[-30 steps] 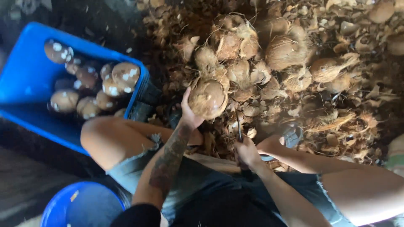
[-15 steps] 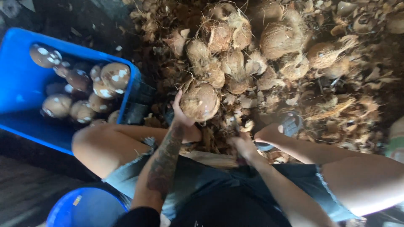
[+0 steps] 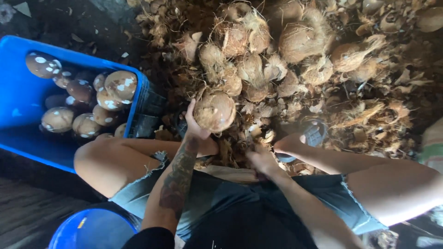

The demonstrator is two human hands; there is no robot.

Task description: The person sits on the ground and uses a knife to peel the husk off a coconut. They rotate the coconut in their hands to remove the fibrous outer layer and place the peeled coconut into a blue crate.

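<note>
A: Left side first; counts?

B: One blue crate; about nine peeled coconuts in it that I can count, brown with white patches, some half hidden at the back; one blue bucket at the bottom edge, below the left knee.

A: Middle?

B: One husked coconut, fibrous and tan, held up just in front of the husk pile; left hand grasps it from the left and below, fingers curled up its side, thumb under it; forearm runs up from the lap, wrist bent back.

A: Pile count?

B: Roughly a dozen unhusked or half-husked coconuts; can't get an exact number, the loose fibre blurs them together.

A: Right hand?

B: Right hand is low, between the knees, just beside the scraps near the lap; fingers look curled inward; can't tell whether it grips anything; it is not touching the held coconut.

A: Further right?

B: One sandalled foot on the husk litter; right thigh across the frame.
</note>
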